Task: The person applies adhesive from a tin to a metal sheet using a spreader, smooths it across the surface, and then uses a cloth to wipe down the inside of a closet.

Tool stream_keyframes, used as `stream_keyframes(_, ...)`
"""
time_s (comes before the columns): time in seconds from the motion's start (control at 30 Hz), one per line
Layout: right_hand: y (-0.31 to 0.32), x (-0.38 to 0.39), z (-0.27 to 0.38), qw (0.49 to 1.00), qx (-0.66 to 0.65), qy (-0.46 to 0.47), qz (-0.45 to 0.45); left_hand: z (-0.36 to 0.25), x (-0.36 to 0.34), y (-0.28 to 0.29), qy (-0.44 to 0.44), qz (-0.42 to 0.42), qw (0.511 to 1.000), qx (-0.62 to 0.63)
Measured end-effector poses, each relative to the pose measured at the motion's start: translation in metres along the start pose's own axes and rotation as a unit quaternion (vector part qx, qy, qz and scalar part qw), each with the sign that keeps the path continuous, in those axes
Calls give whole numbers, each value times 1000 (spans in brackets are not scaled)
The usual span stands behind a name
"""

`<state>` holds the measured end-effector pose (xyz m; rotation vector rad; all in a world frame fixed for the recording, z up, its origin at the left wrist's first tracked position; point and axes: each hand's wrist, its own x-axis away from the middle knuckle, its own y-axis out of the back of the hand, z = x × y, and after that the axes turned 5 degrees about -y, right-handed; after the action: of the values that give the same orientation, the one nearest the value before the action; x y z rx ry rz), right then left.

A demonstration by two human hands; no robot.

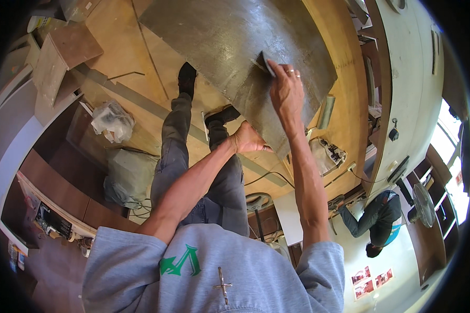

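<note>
The grey sheet [227,55] lay across the upper middle of the frame. It looked stiff and probably heavy, its shiny face likely slippery, so its edges seemed the best place to take hold. The right hand [287,93] pinched a dark scraper [268,64] over it; the left hand [249,137] was at its lower edge, though whether it gripped could not be told. A clear plastic bag [113,121] sat at left, contents unclear.

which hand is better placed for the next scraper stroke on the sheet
Probably the right hand: it holds the scraper over the sheet, while the left hand is at the sheet's edge.
</note>
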<state>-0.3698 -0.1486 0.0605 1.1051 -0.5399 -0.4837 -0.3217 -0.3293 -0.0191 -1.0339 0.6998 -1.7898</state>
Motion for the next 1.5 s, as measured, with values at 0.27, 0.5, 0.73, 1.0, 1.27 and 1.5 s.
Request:
stream_keyframes(0.27,0,75,61,996,52,41,68,4,10,-14,-75,-112,987,-93)
stream_keyframes(0.5,33,108,82,979,-29,-2,203,13,21,3,-144,-189,953,-189)
stream_keyframes(0.73,93,85,18,953,-251,-166,-16,5,-24,-5,-18,1,998,-67)
stream_keyframes(1.0,88,117,-81,607,-686,-382,-120,24,-9,40,-117,-83,989,-31)
stream_keyframes(1.27,65,183,-127,552,-693,-425,-184,47,-32,36,-77,-150,986,9)
stream_keyframes(1.5,72,235,-151,523,-684,-462,-211,53,56,72,-100,-182,970,-128)
